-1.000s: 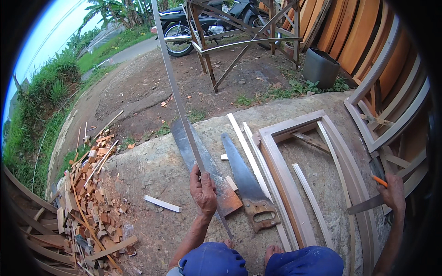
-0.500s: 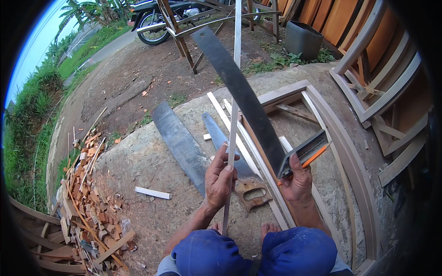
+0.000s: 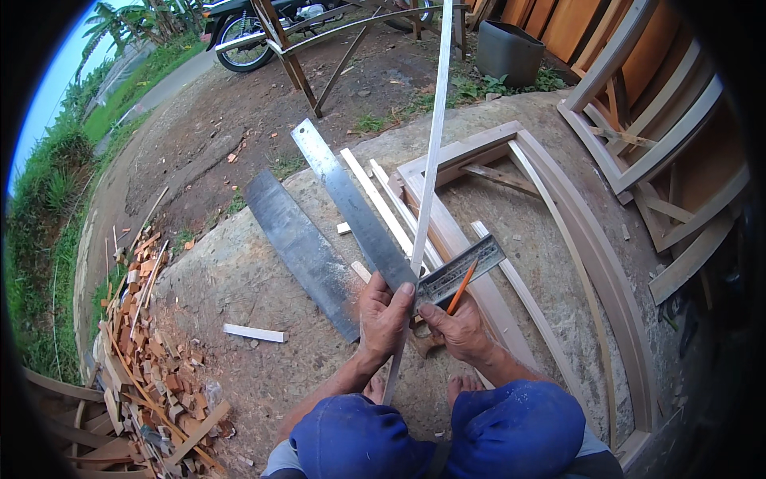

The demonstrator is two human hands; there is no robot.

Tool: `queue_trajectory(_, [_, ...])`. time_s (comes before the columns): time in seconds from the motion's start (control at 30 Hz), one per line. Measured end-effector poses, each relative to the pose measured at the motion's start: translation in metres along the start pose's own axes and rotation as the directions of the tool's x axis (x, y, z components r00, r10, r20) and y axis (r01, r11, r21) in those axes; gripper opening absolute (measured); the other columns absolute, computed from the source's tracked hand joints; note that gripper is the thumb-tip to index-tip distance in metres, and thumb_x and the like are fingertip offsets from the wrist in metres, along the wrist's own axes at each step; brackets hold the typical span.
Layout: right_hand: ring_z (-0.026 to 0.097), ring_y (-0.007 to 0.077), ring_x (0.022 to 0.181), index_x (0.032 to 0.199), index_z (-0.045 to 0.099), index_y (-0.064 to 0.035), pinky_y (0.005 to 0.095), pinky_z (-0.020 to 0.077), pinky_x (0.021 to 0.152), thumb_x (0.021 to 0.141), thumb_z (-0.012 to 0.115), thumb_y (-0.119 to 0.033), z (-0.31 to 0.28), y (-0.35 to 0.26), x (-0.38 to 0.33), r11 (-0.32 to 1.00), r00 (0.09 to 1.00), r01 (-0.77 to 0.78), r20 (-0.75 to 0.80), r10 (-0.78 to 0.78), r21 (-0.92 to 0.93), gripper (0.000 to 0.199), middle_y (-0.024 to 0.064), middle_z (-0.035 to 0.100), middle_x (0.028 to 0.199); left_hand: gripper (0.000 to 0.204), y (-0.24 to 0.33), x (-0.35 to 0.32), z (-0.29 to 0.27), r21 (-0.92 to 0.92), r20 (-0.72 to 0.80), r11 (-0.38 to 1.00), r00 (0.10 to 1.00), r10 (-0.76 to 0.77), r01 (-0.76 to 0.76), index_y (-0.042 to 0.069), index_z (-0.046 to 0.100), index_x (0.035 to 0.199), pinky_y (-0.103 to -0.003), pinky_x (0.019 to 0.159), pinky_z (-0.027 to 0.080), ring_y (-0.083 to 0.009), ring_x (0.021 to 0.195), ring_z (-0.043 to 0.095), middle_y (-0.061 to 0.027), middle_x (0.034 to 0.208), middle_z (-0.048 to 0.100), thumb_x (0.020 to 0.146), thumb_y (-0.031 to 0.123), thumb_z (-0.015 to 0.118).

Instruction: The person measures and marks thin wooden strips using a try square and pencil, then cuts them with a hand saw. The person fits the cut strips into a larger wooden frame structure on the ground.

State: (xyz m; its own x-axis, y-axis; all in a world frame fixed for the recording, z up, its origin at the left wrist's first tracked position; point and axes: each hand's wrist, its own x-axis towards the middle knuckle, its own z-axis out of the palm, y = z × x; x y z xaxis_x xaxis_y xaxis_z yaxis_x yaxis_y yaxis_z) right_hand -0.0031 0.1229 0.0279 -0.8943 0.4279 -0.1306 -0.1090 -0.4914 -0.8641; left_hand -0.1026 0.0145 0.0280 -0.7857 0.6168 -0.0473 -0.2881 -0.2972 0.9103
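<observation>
A long, thin, pale wooden strip rises from between my legs toward the top of the view. My left hand is closed round it, thumb on its face. My right hand grips a try square by its stock, near the corner, along with an orange pencil. The square's long metal blade slants up to the left, and its corner meets the strip beside my left thumb. Beneath my hands, a handsaw's wooden handle shows only in part; the square and hands hide most of the saw.
A wide dark metal sheet lies on the stone slab at left, near a short white offcut. Wooden frames lie at right, others lean behind. Wood scraps heap at far left. A trestle and motorcycle stand beyond.
My right hand has brought the try square down and left against the strip, turning its blade further left. The strip now tilts more to the right at its top, still in my left hand.
</observation>
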Motion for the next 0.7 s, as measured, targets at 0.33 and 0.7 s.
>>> queue_trajectory(0.33, [0.058, 0.0023, 0.066, 0.11, 0.071, -0.005, 0.0185, 0.0437, 0.053, 0.092, 0.079, -0.011, -0.001, 0.006, 0.002, 0.993, 0.999, 0.014, -0.054, -0.008, 0.117, 0.021, -0.002, 0.07, 0.087, 0.023, 0.007, -0.001, 0.01, 0.096, -0.018, 0.995, 1.0, 0.018, -0.016, 0.005, 0.057, 0.115, -0.022, 0.048, 0.043, -0.0047, 0.058, 0.053, 0.0018, 0.08, 0.06, 0.105, 0.026, 0.062])
queue_trajectory(0.7, [0.059, 0.0025, 0.069, 0.108, 0.072, -0.0051, 0.0198, 0.0454, 0.057, 0.093, 0.078, -0.01, -0.001, 0.004, 0.004, 0.998, 0.998, 0.0, -0.063, 0.004, 0.068, 0.017, -0.0023, 0.072, 0.09, 0.023, 0.007, -0.003, 0.008, 0.103, -0.03, 0.995, 0.999, 0.017, -0.013, 0.004, 0.06, 0.116, -0.021, 0.05, 0.044, -0.004, 0.06, 0.054, 0.0018, 0.083, 0.063, 0.105, 0.024, 0.062])
